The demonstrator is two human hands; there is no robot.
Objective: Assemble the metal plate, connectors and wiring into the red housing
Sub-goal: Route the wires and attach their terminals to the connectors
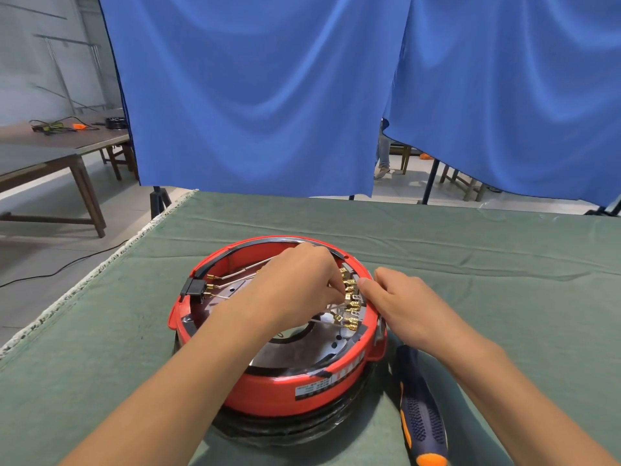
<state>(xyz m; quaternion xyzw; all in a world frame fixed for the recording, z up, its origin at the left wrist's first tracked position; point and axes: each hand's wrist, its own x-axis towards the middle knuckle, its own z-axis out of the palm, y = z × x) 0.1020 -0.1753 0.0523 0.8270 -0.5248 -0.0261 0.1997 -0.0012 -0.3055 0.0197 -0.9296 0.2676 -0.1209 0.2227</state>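
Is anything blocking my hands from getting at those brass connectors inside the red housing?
Nothing visible. The left hand already has its fingertips on the row of brass connectors at the right inner wall of the red housing, and the right hand touches the rim beside them.

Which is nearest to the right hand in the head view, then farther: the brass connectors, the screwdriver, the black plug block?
From the right hand:
1. Brass connectors, just left of its fingertips, inside the red housing.
2. Screwdriver, on the cloth below the wrist.
3. Black plug block, on the housing's far left rim.
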